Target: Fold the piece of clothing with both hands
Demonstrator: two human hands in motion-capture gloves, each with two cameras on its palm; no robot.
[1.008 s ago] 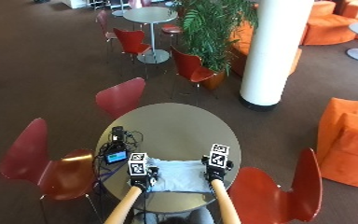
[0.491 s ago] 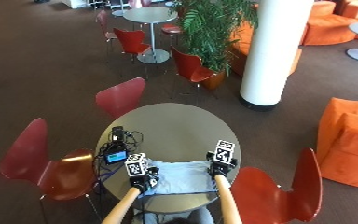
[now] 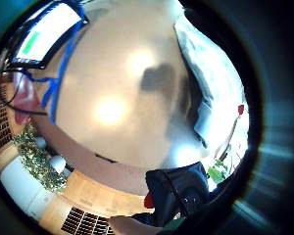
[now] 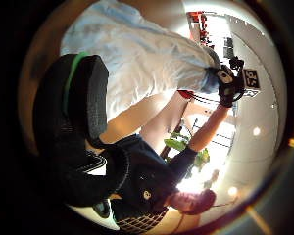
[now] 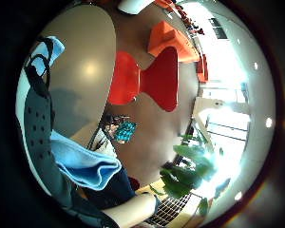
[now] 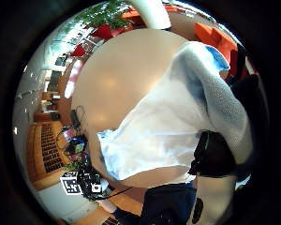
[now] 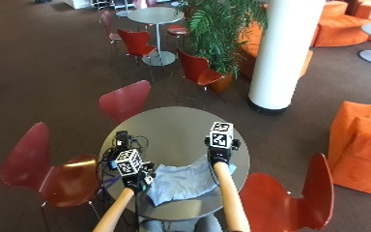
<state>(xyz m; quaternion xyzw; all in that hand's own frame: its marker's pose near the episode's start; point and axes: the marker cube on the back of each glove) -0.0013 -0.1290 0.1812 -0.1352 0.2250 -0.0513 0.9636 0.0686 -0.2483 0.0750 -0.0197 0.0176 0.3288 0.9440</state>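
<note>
Right hand point(image 7: 220, 153) now further out over the round grey counter point(image 7: 173, 124) than half a second ago, when both hands sat level at the near edge; the cloth's right side has gone with it. Left hand point(image 7: 136, 178) about where it was, near the counter's near-left rim.

Pale blue piece of clothing point(image 7: 184, 181) lies on the near part of the counter between the two hands, rumpled, its right edge drawn up toward the right hand, the left part flatter. Right thumb-side palm view: clothing point(image 6: 168, 126) spread over the counter, one edge bunched and folded over beside the black glove. Right little-finger view: a fold of blue fabric point(image 5: 83, 164) tucked against the glove, fingers curled round it, pinching the edge. Left thumb-side view: left thumb point(image 4: 85, 93) bent over the clothing point(image 4: 147, 58), gripping its edge.

Small black device with cables point(image 7: 122, 141) sits on the counter's left side, apart from the cloth.
</note>
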